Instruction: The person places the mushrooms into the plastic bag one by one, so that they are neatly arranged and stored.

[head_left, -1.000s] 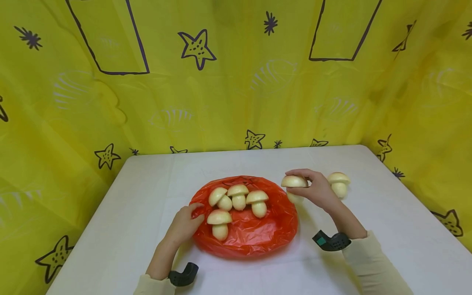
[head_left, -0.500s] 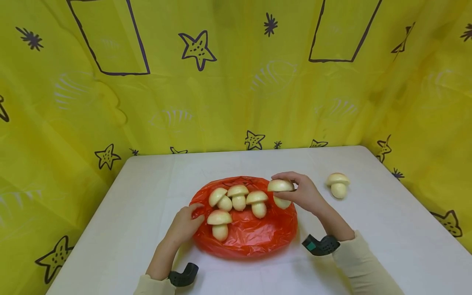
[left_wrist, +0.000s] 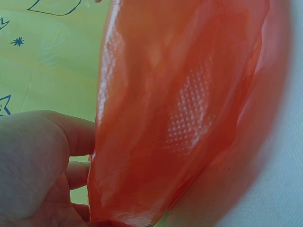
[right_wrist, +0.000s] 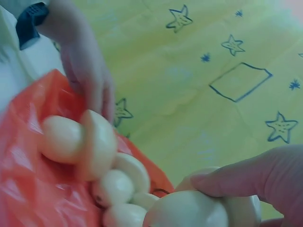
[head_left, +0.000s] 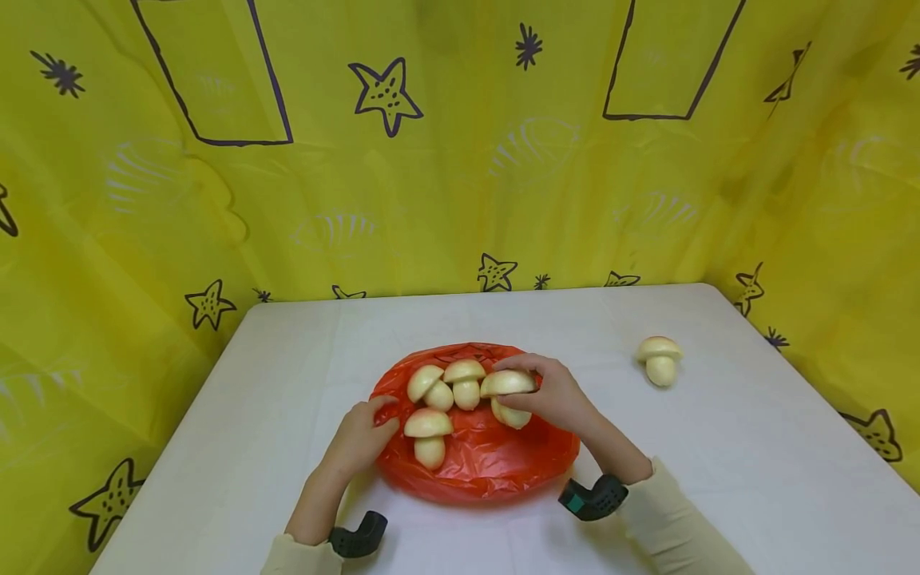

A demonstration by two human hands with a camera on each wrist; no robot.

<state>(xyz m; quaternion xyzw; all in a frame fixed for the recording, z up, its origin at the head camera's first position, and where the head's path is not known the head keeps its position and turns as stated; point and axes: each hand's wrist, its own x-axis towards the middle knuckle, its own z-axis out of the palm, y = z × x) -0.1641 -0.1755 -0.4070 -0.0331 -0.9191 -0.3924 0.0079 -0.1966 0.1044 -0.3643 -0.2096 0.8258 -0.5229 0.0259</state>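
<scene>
My right hand [head_left: 561, 395] grips a pale mushroom [head_left: 509, 382] by its cap, thumb and fingers on opposite sides. It hangs over the right part of an opened red plastic bag [head_left: 496, 471], overlapping another mushroom there. Several more mushrooms, probably models, lie in the bag: one in front [head_left: 429, 438] at the left, others in a row behind it. At the bag's left rim, my left hand [head_left: 359, 438] pinches the plastic; in the left wrist view the thumb lies against the red film [left_wrist: 151, 104]. The held mushroom [right_wrist: 189, 210] shows large in the right wrist view.
A single mushroom [head_left: 659, 361] stands on the white table [head_left: 719, 447] at the back right. Behind the table hangs a yellow curtain [head_left: 446, 184] with drawn starfish. A dark wrist device [head_left: 595, 497] sits on the right wrist, and another [head_left: 358, 535] on the left.
My right hand has carried its mushroom leftward from beside the bag's right rim to over the mushrooms inside. The left hand stays at the left rim.
</scene>
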